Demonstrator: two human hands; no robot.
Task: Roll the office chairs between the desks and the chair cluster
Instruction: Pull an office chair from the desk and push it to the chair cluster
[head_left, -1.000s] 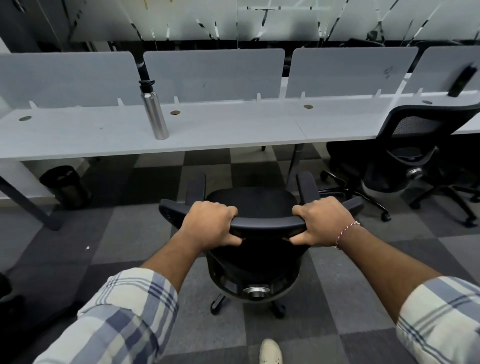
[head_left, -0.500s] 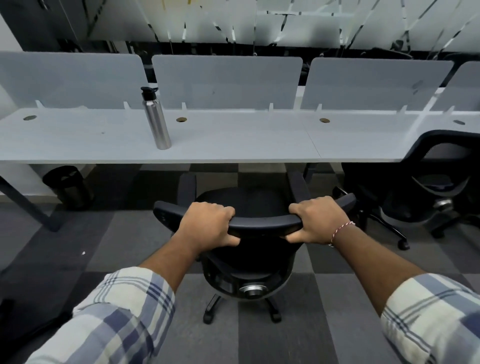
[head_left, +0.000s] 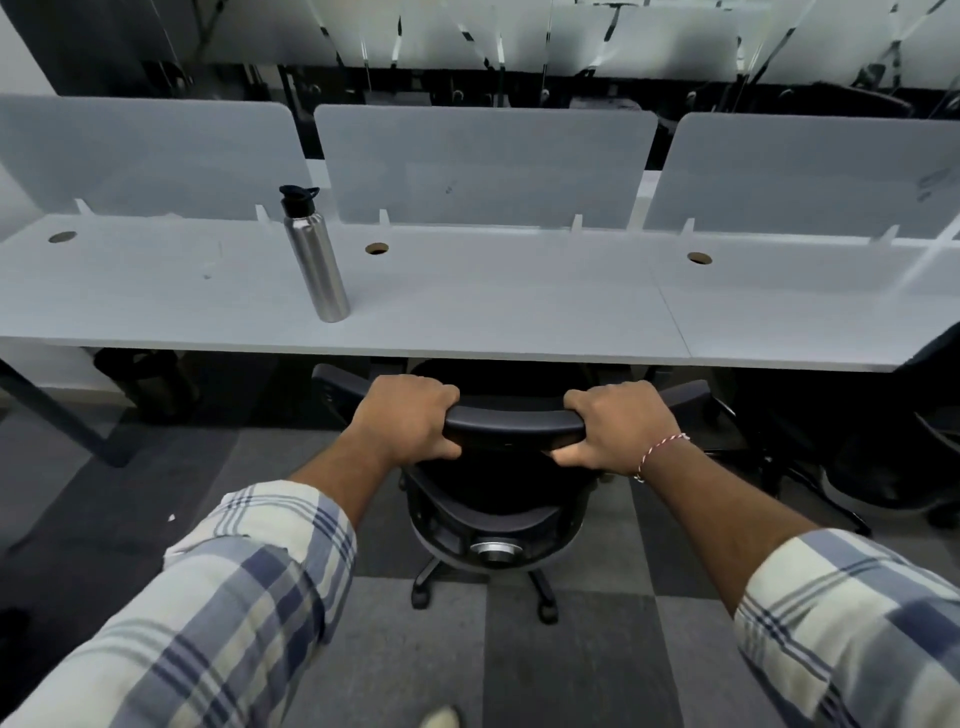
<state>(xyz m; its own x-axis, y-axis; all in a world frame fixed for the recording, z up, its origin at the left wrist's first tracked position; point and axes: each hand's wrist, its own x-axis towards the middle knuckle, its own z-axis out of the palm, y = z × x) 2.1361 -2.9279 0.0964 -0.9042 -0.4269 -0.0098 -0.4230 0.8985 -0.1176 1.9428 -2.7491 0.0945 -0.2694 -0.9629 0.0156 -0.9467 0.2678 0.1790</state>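
Observation:
A black office chair (head_left: 493, 499) on castors stands in front of me, its seat partly under the front edge of the long white desk (head_left: 493, 306). My left hand (head_left: 410, 421) grips the left part of the backrest's top rail, fingers curled over it. My right hand (head_left: 623, 426) grips the right part of the same rail, thumb underneath. Both armrests poke out under the desk edge. The front of the seat is hidden by the desktop.
A steel water bottle (head_left: 314, 260) with a black cap stands on the desk at left. Grey divider panels (head_left: 483, 166) line the desk's back. A second black chair (head_left: 883, 467) sits at right. A dark bin (head_left: 150, 384) and desk leg (head_left: 67, 421) are under the desk at left.
The chair has rolled forward toward the desk and its seat now sits partly under the desktop. Both hands keep the same grip on the backrest. I have stepped closer.

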